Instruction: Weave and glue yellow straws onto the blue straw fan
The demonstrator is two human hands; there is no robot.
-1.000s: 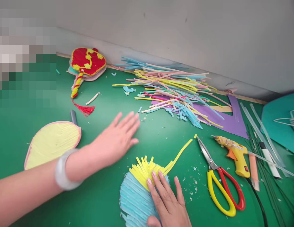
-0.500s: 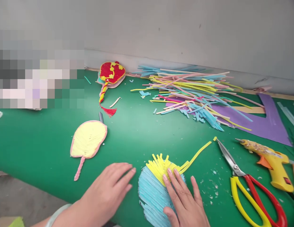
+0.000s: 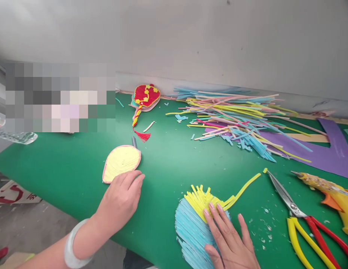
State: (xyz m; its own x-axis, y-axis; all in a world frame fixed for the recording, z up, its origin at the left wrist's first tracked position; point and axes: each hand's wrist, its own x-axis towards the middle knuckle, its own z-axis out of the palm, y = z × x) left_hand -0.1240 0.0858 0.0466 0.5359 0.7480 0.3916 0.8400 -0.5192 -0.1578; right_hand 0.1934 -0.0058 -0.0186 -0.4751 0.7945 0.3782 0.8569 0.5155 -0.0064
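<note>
My right hand [image 3: 232, 239] lies flat with its fingers apart on a rounded panel of light-blue strips [image 3: 192, 228], its fingertips touching a fan of short yellow strips [image 3: 200, 201]. A longer yellow strip [image 3: 246, 186] runs from there toward the upper right. My left hand [image 3: 123, 198], with a pale bangle on the wrist, is over the lower end of a pale-yellow leaf-shaped fan [image 3: 120, 160] edged in pink. Its fingers are bent and pressed together; the fan's handle is hidden beneath it, and whether it is gripped does not show.
Scissors [image 3: 293, 209] with red and yellow handles and a yellow glue gun [image 3: 330, 190] lie at right. Behind are piled coloured strips [image 3: 232, 108], purple sheet [image 3: 299, 145] and a red tasselled fan [image 3: 145, 95]. A grey stick [image 3: 134, 141] lies by the yellow fan.
My left hand has moved left from beside the blue panel to the pale-yellow fan, covering its handle. The view has shifted; my right hand stays on the panel.
</note>
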